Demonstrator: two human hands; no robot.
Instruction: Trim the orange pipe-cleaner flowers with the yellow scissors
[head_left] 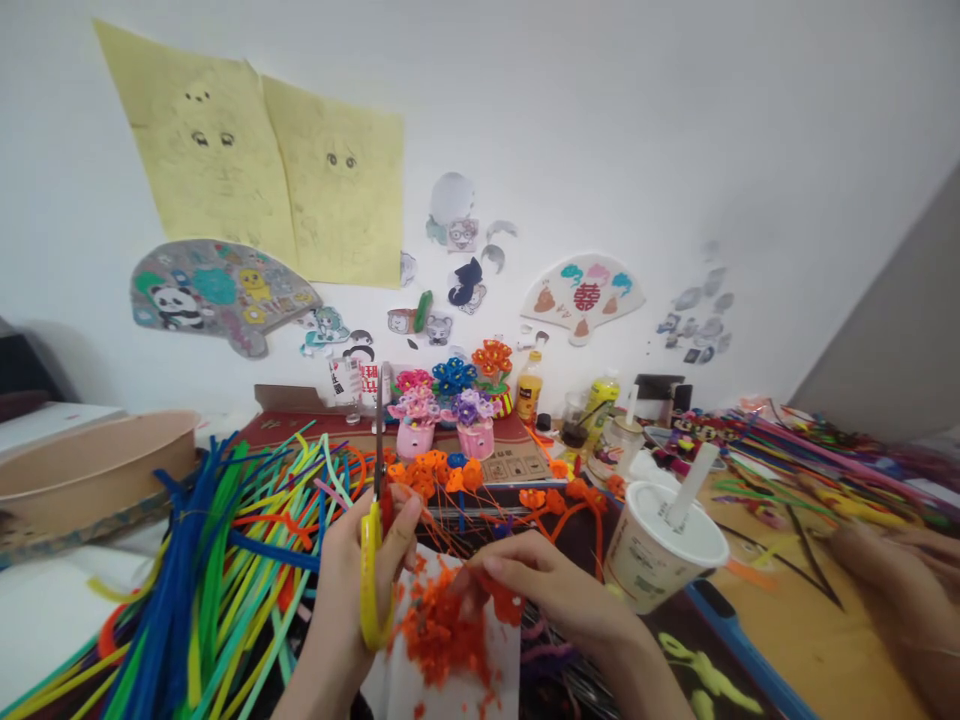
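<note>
My left hand [349, 565] is closed around scissors with yellow handles [368, 580]; their blades point straight up. Thumb and fingertips meet beside the blades, and a bit of red shows there. My right hand [551, 580] is closed on an orange pipe-cleaner piece [504, 602], whose exact shape is partly covered by the fingers. Below and between both hands lies a heap of orange fuzz clippings [442, 635] on a white sheet [506, 690]. Just beyond the hands are several orange pipe-cleaner flowers [427, 472] on thin stems.
Loose pipe cleaners [225, 570] cover the left side. A white cup with a straw [664, 550] stands right of my right hand. Finished flower pots [416, 435] stand at the back near a juice bottle [529, 388]. Another person's hand [892, 590] is at far right.
</note>
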